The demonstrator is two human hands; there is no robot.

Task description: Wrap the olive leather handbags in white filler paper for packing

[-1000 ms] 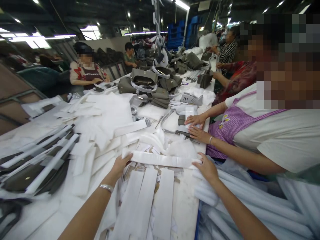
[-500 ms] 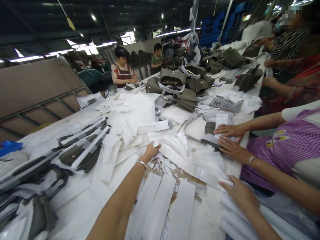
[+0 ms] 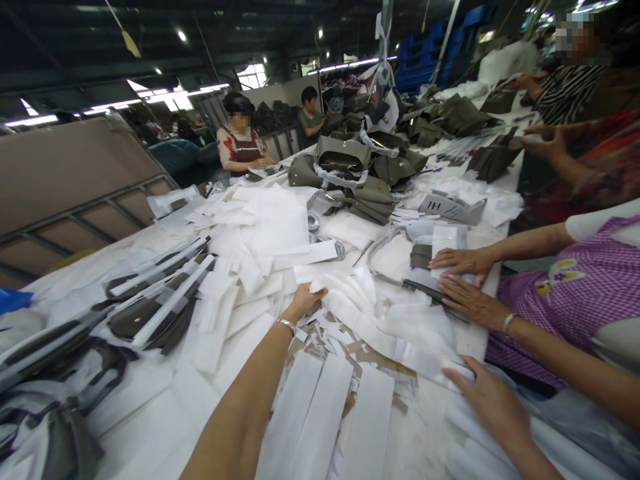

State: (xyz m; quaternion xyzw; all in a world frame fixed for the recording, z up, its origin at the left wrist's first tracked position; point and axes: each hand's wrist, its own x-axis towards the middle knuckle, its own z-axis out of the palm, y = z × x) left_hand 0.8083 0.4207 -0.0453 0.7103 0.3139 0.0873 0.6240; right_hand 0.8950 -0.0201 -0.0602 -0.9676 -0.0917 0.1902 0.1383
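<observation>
A long white packing strip (image 3: 363, 327) that looks like thin foam sheet spans the space between my hands, sagging slightly. My left hand (image 3: 304, 302) pinches its far end over the middle of the table. My right hand (image 3: 493, 400) grips the near end at the lower right, fingers and thumb closed on it. Toward the right hand the strip turns glossy and see-through. Small paper scraps (image 3: 327, 333) lie below it, and wide white strips (image 3: 367, 413) lie closer to me. More white strips are heaped beside my left hand.
At right, a co-worker's hands (image 3: 460, 280) press on a grey-green bag piece (image 3: 421, 256). Grey-green handbags (image 3: 343, 157) are piled at the back. Wrapped bag parts (image 3: 155, 313) lie at left. White rolls (image 3: 480, 433) lie under my right hand. Other people stand around the table.
The view has shifted a little. My right hand has moved slightly right and down, still holding the strip; the left stays about in place. A co-worker's hand at upper right has moved.
</observation>
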